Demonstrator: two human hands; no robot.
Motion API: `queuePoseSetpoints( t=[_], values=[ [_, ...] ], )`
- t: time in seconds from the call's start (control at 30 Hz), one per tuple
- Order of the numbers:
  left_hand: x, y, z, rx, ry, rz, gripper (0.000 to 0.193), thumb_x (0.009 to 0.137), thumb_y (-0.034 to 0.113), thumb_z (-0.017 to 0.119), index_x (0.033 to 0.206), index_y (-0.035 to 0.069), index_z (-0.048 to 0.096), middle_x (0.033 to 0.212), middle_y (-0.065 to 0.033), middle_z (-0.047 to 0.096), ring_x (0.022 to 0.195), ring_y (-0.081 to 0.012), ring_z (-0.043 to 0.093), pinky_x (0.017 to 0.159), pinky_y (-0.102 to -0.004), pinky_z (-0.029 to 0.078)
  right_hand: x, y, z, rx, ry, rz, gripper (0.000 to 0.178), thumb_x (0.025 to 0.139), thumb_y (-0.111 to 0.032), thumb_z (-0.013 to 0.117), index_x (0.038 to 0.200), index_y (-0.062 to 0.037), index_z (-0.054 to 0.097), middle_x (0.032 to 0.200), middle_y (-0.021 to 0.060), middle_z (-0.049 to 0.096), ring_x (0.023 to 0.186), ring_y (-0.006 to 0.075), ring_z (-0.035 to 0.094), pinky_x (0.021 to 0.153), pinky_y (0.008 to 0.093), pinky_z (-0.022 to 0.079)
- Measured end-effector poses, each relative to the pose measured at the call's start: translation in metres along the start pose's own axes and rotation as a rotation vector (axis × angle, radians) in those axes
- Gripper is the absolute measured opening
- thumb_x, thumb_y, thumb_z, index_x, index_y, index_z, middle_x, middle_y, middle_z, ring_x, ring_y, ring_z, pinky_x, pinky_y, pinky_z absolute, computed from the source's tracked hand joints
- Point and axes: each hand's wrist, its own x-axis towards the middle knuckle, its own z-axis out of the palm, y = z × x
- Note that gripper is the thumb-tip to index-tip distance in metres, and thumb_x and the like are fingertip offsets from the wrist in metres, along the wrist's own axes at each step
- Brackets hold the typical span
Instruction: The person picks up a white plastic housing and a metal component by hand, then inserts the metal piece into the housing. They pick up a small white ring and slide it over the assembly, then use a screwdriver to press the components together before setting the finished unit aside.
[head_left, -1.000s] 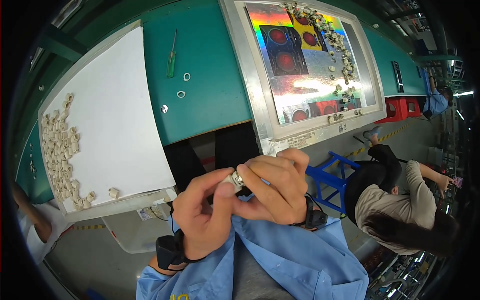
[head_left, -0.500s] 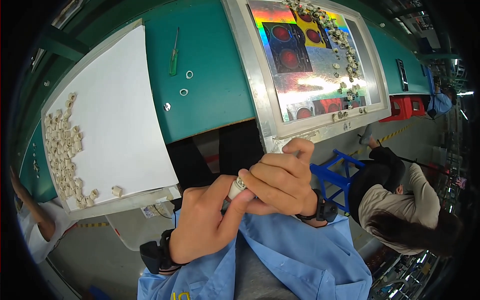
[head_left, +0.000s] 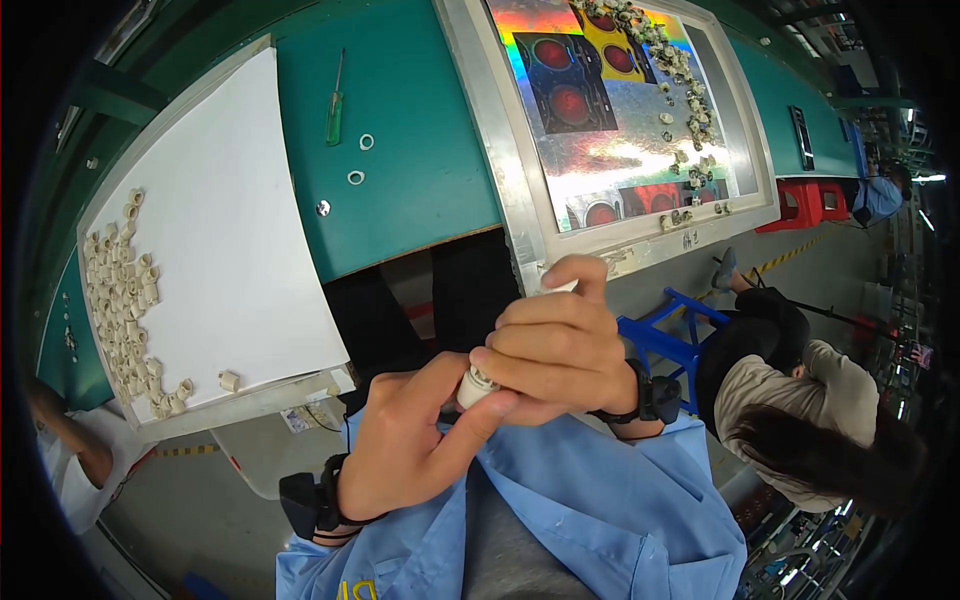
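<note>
In front of my chest, a small cream-coloured cylindrical part [head_left: 474, 391] is pinched between the thumb and forefinger of my left hand [head_left: 402, 440]. A darker, detailed end shows at its top. My right hand [head_left: 562, 350] is curled against that end, its fingertips on the part and its forefinger bent up higher. The fingers cover much of the part. On a white sheet [head_left: 225, 230] to the left lies a heap of similar cream cylinders [head_left: 125, 310], with a single one [head_left: 229, 381] apart near the front edge.
A green-handled screwdriver [head_left: 335, 118], two white rings [head_left: 366, 142] and a small shiny disc [head_left: 323, 208] lie on the green table [head_left: 400, 120]. At right, a framed tray [head_left: 520, 205] bears shiny printed sheets and many small parts [head_left: 697, 110]. A blue stool [head_left: 665, 345] and a seated person [head_left: 800, 420] are beyond.
My right fingers have shifted slightly on the part's end, and the part is now more upright. The tables have slid slightly left and up in the view.
</note>
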Motion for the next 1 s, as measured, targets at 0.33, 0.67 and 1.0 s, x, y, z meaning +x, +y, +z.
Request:
queuePoseSetpoints(
  t=[0.33,0.67,1.0],
  values=[
    [-0.009,-0.020,0.017,-0.794,-0.137,-0.072,0.021,0.102,0.013,0.053,0.105,-0.005,0.061,0.114,-0.0106,0.057,0.103,-0.0171,0.056,0.086,-0.0293,0.047,0.009,-0.010,-0.006,0.113,0.019,0.205,0.027,0.071,-0.026,0.081,0.093,-0.0127,0.074,0.092,0.0005,0.069,0.088,0.0201,0.066,0.092,0.0458,0.035],
    [-0.013,-0.019,0.015,-0.529,-0.054,-0.181,0.022,0.103,0.013,0.055,0.111,-0.006,0.061,0.101,-0.0088,0.063,0.091,-0.0137,0.059,0.082,-0.0268,0.048,0.008,-0.009,-0.019,0.124,-0.158,0.204,0.024,0.066,-0.021,0.080,0.086,-0.0091,0.073,0.093,0.0031,0.069,0.088,0.0213,0.065,0.088,0.0451,0.039],
    [-0.021,-0.042,0.022,-0.583,-0.066,-0.259,0.027,0.105,0.019,0.052,0.112,-0.005,0.062,0.101,-0.0061,0.063,0.092,-0.0125,0.059,0.083,-0.0266,0.048,-0.008,-0.007,-0.003,0.270,-0.176,0.192,0.023,0.069,-0.016,0.078,0.089,-0.0066,0.072,0.093,0.0029,0.068,0.089,0.0211,0.064,0.087,0.0432,0.041]
  ],
)
